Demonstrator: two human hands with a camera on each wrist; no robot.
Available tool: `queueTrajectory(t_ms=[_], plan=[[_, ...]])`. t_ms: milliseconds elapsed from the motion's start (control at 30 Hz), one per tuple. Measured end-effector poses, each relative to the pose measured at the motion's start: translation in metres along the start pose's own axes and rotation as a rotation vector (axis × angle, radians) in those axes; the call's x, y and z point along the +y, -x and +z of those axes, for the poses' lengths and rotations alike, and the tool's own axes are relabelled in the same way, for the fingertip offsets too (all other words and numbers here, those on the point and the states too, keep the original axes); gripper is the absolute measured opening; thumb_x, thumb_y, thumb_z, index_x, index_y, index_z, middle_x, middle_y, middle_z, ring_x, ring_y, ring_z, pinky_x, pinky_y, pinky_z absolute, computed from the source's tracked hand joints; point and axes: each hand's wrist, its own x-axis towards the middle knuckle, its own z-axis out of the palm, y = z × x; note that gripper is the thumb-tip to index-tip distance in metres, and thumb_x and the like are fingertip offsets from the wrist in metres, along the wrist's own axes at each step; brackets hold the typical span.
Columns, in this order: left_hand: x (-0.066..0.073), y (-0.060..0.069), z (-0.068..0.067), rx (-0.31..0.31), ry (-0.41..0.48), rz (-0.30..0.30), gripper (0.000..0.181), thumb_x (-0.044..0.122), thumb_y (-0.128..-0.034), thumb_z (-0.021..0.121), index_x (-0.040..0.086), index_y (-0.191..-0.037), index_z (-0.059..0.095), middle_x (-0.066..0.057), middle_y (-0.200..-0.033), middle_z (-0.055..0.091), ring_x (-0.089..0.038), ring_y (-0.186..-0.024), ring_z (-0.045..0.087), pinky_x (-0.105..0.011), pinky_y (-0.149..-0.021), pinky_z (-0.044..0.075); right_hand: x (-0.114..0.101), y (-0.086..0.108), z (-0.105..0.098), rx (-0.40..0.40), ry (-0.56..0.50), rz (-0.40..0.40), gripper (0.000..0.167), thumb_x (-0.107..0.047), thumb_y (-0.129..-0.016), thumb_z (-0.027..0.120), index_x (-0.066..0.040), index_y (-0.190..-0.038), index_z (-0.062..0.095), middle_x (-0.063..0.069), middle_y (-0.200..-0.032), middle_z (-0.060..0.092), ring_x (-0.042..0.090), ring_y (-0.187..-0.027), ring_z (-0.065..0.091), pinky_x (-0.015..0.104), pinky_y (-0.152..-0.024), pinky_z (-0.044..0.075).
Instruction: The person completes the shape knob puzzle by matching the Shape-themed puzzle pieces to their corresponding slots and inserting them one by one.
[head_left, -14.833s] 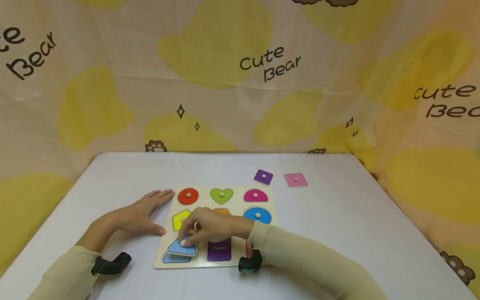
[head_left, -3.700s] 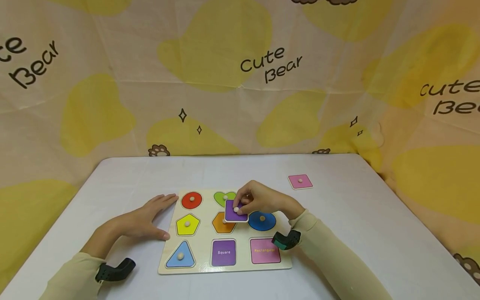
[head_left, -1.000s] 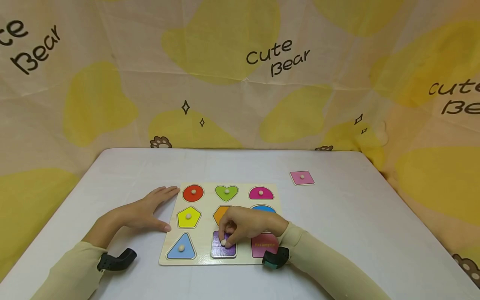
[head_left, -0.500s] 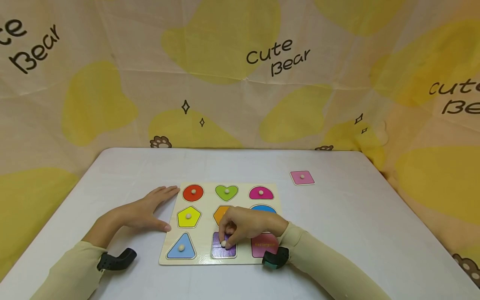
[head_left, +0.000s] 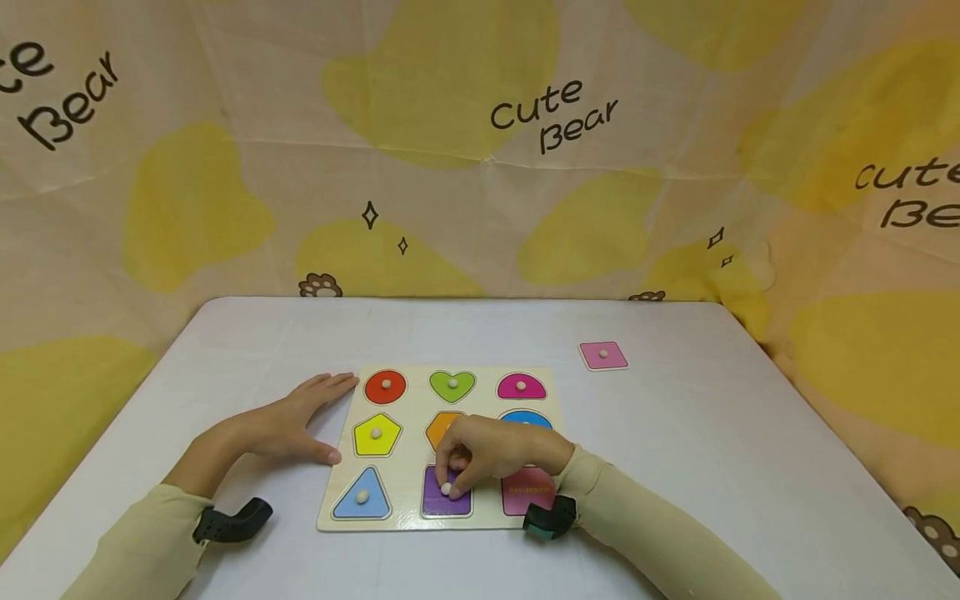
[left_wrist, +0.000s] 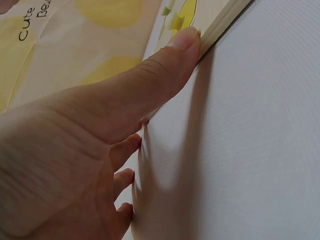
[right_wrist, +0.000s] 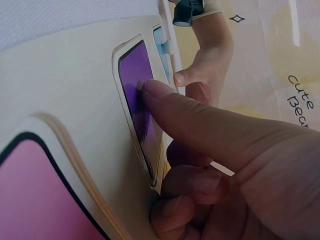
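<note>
My right hand pinches the knob of a purple square puzzle piece between thumb and fingers. The piece lies at its recess, in the front row's middle on a wooden shape puzzle board; whether it is fully flush I cannot tell. The right wrist view shows the thumb against the purple square, knob hidden. With fingers spread, my left hand touches the board's left edge, and in the left wrist view its thumb presses there. Right of the square is the bare pink "Rectangular" recess, partly behind my right wrist's camera.
A pink rectangle piece with a knob lies on the white table, beyond the board's back right. A blue triangle, yellow pentagon, red circle and several other knobbed pieces sit in the board.
Earlier my right hand held the blue triangle over its recess, then carried the purple square above the board. The square is now at its recess. Over the last second the hands barely move.
</note>
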Motion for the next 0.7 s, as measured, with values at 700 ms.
queueTrajectory(t_ms=[700], plan=[[0.0029,0.0010,-0.0002,-0.002,0.001,-0.011,0.112,0.049,-0.0740,0.084,0.013,-0.161,0.024,-0.021,-0.168,0.020,-0.053,-0.152,0.008,-0.079,-0.114,0.017,0.0004,0.0007,-0.0004,-0.013,-0.017,-0.012,0.006,-0.003,-0.085,0.079,-0.005,-0.085,0.073,-0.005,-0.056,0.036,0.002,-0.054,0.032,0.014,-0.057,0.028]])
